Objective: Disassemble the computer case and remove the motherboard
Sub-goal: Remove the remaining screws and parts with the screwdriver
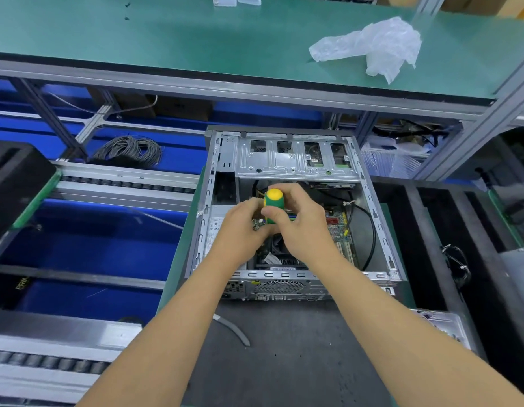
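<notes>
Both arms reach forward — left grip [243, 227] and right grip [299, 221] curled, touching.

I count one computer case [296, 212], one screwdriver [273, 204] (green and yellow), one plastic bag [375, 47], one cable coil [128, 151], two hands.

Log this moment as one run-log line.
stage: unscrewing inside open computer case | right hand: grips screwdriver | left hand: at screwdriver shaft, grasp unclear | motherboard: still in case
</notes>
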Demonstrator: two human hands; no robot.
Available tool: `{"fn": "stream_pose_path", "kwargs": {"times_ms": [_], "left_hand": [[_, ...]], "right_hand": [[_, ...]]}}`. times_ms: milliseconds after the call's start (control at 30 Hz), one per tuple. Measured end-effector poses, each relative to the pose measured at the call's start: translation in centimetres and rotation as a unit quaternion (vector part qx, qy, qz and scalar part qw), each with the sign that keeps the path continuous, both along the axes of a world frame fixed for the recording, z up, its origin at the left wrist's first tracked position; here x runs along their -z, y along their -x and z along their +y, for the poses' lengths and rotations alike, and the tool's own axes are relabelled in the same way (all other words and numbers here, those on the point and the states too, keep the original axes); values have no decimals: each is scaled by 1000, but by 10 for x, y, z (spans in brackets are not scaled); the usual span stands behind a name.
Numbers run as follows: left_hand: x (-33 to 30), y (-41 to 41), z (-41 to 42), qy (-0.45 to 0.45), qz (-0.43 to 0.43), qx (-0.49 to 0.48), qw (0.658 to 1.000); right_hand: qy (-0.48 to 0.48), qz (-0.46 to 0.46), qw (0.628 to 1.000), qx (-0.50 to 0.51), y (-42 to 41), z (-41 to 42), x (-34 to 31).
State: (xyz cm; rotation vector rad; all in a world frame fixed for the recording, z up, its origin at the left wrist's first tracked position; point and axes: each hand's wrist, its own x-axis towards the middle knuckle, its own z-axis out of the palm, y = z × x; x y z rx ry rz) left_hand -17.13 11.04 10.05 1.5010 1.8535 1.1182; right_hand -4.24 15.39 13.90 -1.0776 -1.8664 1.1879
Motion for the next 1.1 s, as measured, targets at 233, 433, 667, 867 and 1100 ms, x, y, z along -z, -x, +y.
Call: {"fn": "stream_pose_path", "kwargs": {"times_ms": [233, 433, 667, 867, 1100], "left_hand": [[0, -1, -1, -5, 14, 0, 1000], [-1, -3, 3, 12, 4, -62, 998], [-1, 0, 0, 1, -13, 12, 1000], [-1, -2, -1, 0, -7, -36, 999], [0, -4, 2, 20, 20, -56, 998]], "right_hand": [[-11, -49, 997, -61, -1, 3, -4], [-26, 34, 999, 34, 12, -1, -1], [-52, -31, 998, -35, -1, 7, -7], [-9, -81, 993, -89, -5, 11, -10], [-28, -12, 1000, -7, 4, 9, -6]]}}
